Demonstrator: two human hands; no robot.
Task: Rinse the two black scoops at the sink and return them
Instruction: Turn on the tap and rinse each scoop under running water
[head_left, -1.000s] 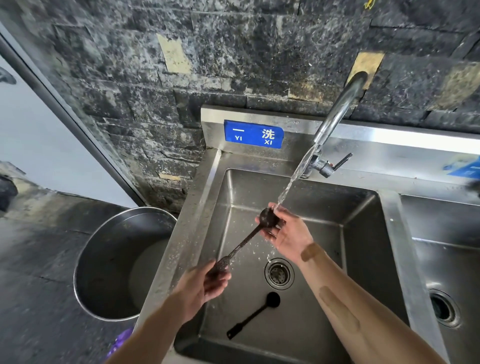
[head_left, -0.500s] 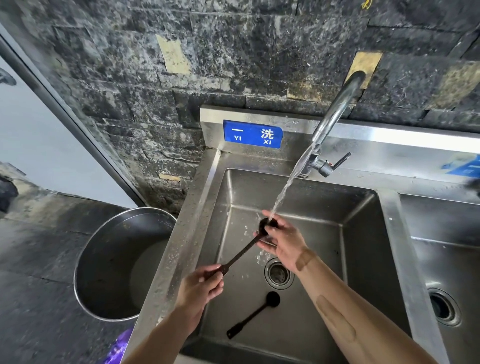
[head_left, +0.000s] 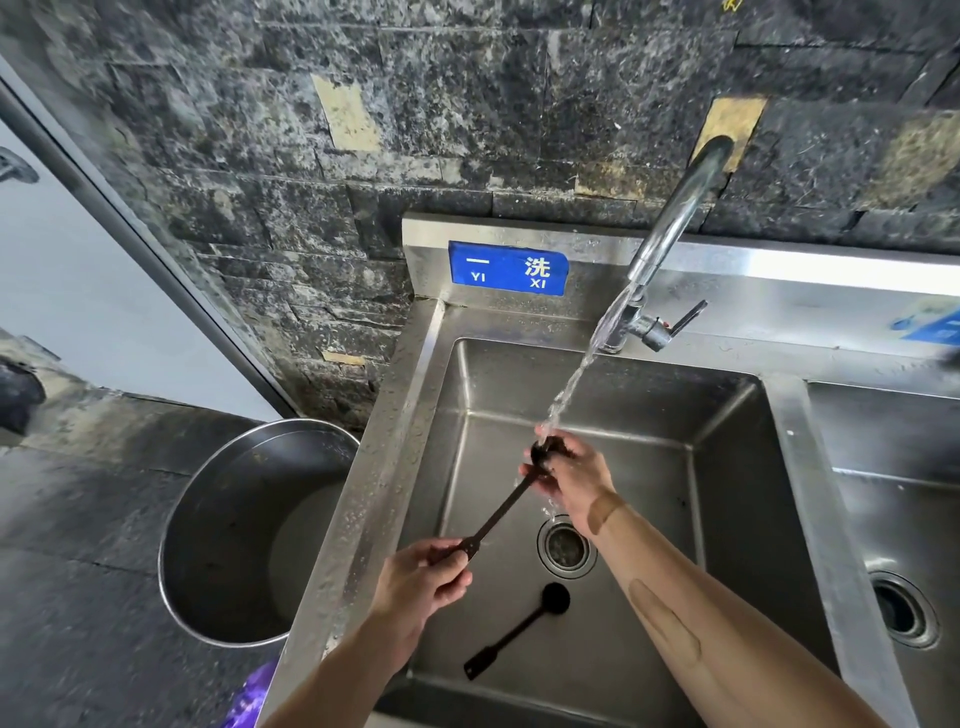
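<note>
Closest to the camera, a second long-handled black plastic scoop (head_left: 519, 631) just lies flat on the floor of the stainless steel sink basin (head_left: 727, 457), right below the round drain (head_left: 566, 546). Above that, the person's left hand (head_left: 423, 577) has its grip clenched round the handle end of the other slim black scoop (head_left: 501, 509), while the right hand (head_left: 571, 475) pinches its bowl under the water stream (head_left: 576, 374) from the curved chrome faucet (head_left: 675, 208). Off to the left sits a big round steel pot (head_left: 249, 535) on the floor.
</note>
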